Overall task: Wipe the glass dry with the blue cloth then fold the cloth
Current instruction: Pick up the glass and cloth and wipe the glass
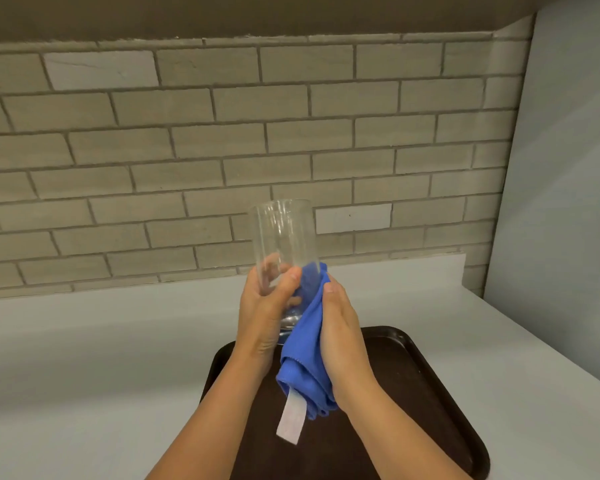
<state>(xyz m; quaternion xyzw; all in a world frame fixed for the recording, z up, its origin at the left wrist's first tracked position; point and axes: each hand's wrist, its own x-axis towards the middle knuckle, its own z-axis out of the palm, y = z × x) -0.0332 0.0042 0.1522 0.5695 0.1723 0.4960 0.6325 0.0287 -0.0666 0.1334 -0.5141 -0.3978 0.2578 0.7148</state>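
A tall clear glass is held upright in the air above the tray, its mouth up. My left hand wraps the lower part of the glass from the left. My right hand presses the bunched blue cloth against the right side and base of the glass. The cloth hangs down below both hands, and a white label dangles from its lower edge. The bottom of the glass is partly hidden by my fingers and the cloth.
A dark brown tray lies on the pale countertop under my hands. A grey brick-tile wall runs along the back, and a plain white side wall closes the right.
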